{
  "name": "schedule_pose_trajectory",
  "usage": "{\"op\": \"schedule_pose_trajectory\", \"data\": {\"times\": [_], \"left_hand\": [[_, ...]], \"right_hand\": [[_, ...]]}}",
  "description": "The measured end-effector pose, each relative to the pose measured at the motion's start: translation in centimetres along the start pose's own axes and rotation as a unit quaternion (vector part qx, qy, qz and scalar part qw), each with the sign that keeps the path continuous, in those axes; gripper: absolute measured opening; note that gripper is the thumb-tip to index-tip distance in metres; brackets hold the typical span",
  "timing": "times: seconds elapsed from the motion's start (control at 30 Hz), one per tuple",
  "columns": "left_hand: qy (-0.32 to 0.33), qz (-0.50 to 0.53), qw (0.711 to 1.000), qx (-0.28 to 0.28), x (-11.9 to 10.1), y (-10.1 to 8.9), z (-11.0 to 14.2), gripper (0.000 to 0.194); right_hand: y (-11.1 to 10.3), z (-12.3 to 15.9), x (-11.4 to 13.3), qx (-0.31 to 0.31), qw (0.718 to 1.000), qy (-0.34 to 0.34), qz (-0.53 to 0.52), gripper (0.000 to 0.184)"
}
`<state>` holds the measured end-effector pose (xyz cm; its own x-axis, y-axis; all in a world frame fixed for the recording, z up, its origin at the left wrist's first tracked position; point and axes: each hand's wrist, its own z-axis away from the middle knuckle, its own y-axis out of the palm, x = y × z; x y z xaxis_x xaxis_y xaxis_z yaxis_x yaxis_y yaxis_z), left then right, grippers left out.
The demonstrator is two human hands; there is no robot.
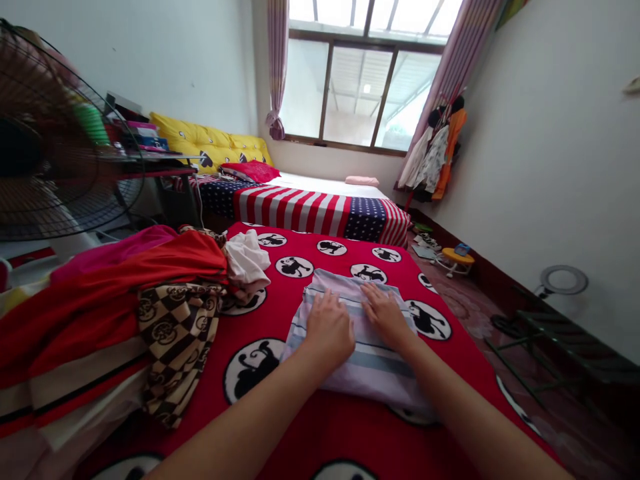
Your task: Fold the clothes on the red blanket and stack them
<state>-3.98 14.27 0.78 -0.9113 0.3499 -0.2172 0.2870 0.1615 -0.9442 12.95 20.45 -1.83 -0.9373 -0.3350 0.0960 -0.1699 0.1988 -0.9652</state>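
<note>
A light lilac garment with grey-blue stripes (pixel 367 381) lies folded into a rough rectangle on a red bedspread with black cartoon figures in white circles (pixel 260 267). My left hand (pixel 331 328) rests on its left half, fingers slightly bent and pointing away from me, thumb to the right. On the upper right part, my right hand (pixel 384 312) lies with fingers stretched out on the fabric. Both palms face down, and the hands are a short way apart. What kind of garment it is cannot be made out.
Left of the folded cloth is a heap of clothes, with a red garment (pixel 165 267), a brown checked piece (pixel 180 327) and a white one (pixel 246 257). A fan (pixel 65 153) stands at the left. Beyond is another bed (pixel 295 207); a green metal rack (pixel 565 340) stands right.
</note>
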Motion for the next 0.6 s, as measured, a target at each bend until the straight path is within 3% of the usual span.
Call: {"op": "schedule_pose_trajectory", "data": {"times": [0.1, 0.2, 0.3, 0.43, 0.6], "left_hand": [[0.052, 0.036, 0.998, 0.003, 0.8, 1.9, -4.3, 0.049], [0.029, 0.034, 0.999, 0.017, 2.9, 4.2, -6.9, 0.054], [-0.003, 0.026, 1.0, 0.0, 4.7, 5.5, -7.3, 0.062], [-0.037, 0.02, 0.999, -0.009, 5.2, 5.9, -6.9, 0.064], [-0.068, 0.026, 0.997, 0.003, 5.5, 5.6, -6.9, 0.068]], "right_hand": [[1.1, -0.5, 1.4, 0.026, 0.999, -0.033, -0.023, 0.052], [1.9, -1.4, 0.1, 0.064, 0.998, -0.02, -0.009, 0.054], [2.0, -2.5, -2.9, 0.094, 0.996, 0.003, 0.013, 0.061], [1.9, -3.4, -6.8, 0.102, 0.989, 0.102, 0.025, 0.063], [2.2, -3.0, -9.1, 0.093, 0.981, 0.171, 0.022, 0.062]]}}
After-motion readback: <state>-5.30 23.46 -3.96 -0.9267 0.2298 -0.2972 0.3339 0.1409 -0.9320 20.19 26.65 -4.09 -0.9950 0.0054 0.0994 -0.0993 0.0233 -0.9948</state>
